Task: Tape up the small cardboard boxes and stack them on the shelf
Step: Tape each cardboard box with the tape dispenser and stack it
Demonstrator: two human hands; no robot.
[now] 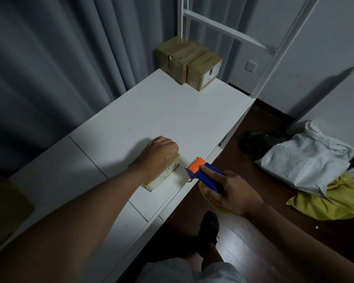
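four small cardboard boxes show in all: three taped boxes [189, 63] stand side by side, touching, at the far end of the white shelf top [161, 111], and one box [161, 176] lies near the front edge, tan, glossy with tape, a printed label on its side. the left hand [158, 155] rests on top of that box, fingers curled over its far edge. the right hand [227, 193] grips one tape dispenser [204, 171], blue with an orange head, just beside the box.
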